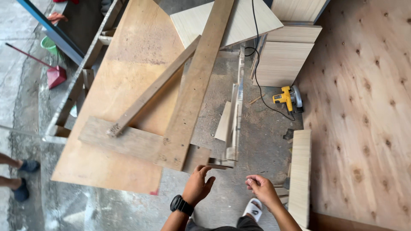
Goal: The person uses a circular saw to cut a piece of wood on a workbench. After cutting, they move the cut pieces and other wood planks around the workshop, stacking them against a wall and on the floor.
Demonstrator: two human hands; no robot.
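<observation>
Your left hand [198,185] hangs low in the head view, fingers loosely curled and slightly apart, holding nothing; a black watch [182,205] sits on that wrist. Its fingertips are just below the near end of the long plank [195,85], which runs diagonally up across the large plywood sheet [128,85]. A thinner batten [154,87] crosses beside the plank, and both rest on a short cross board [124,141] at the sheet's near edge.

Your right hand [261,188] is half closed, fingertips drawn together toward the thumb; whether it pinches anything small cannot be told. It is near a pale narrow board [299,175] standing to its right.

A yellow circular saw [289,98] lies on the concrete floor [257,141], well apart from both hands, its black cord [256,51] running upward. Another person's feet [19,177] show at the left edge.
</observation>
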